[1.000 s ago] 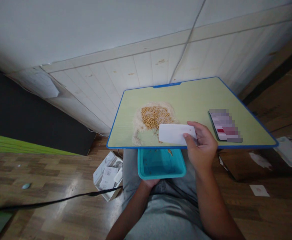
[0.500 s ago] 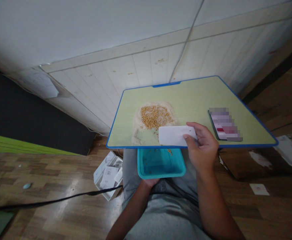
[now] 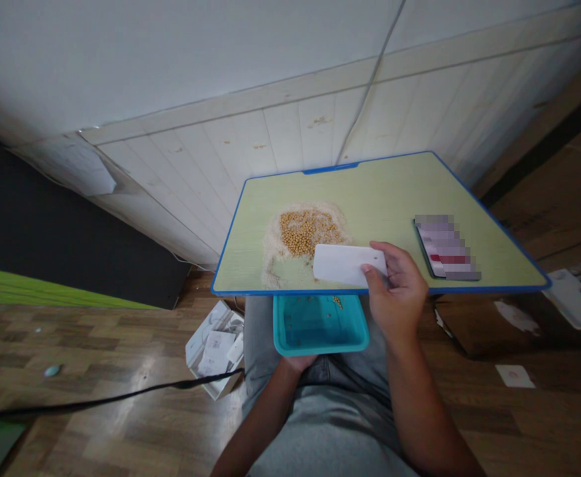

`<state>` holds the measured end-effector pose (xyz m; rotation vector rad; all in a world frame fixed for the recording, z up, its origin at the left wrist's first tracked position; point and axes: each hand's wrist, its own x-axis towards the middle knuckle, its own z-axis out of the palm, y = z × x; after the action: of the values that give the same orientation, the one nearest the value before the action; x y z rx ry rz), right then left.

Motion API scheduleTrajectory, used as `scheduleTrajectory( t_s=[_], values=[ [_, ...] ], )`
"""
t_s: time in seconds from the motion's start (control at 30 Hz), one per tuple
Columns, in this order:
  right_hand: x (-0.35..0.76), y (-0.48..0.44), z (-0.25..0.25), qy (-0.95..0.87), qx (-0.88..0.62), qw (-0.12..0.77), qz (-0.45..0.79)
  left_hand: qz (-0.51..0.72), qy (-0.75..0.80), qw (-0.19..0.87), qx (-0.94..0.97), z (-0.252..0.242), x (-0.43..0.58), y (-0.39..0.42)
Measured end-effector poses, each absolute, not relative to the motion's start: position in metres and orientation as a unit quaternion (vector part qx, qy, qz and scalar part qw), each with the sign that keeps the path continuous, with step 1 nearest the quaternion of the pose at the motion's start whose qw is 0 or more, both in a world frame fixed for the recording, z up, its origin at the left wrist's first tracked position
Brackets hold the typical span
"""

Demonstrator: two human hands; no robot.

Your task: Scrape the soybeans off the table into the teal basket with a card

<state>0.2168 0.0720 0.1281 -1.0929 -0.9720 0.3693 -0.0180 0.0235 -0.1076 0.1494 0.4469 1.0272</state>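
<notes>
Right hand (image 3: 398, 281) clamped on a white card (image 3: 342, 263) over the bench (image 3: 389, 199)'s near side — long axis left to right, free end pointing left beside golden beans (image 3: 300, 237). Left hand (image 3: 300, 362) mostly hidden beneath a teal tub (image 3: 320, 349); grip unclear. Apparently scraping beans tubward — next stroke calls for a low edge.

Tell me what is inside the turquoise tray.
A small cluster of yellow beans and a few scattered bits show inside the turquoise tray. The table covers its far end, so anything there cannot be seen.
</notes>
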Motion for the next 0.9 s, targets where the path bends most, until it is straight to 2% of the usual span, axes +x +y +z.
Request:
scheduleTrajectory(
  t_s=[0.53,0.9],
  values=[
    [0.213,0.068,0.121,-0.473,-0.486,0.709,0.194,0.521,0.276,0.807,0.031,-0.062,0.007,0.027],
    [0.208,0.068,0.125,-0.493,-0.468,0.700,0.219,0.483,0.245,0.840,0.026,-0.047,-0.001,0.022]
  ],
)
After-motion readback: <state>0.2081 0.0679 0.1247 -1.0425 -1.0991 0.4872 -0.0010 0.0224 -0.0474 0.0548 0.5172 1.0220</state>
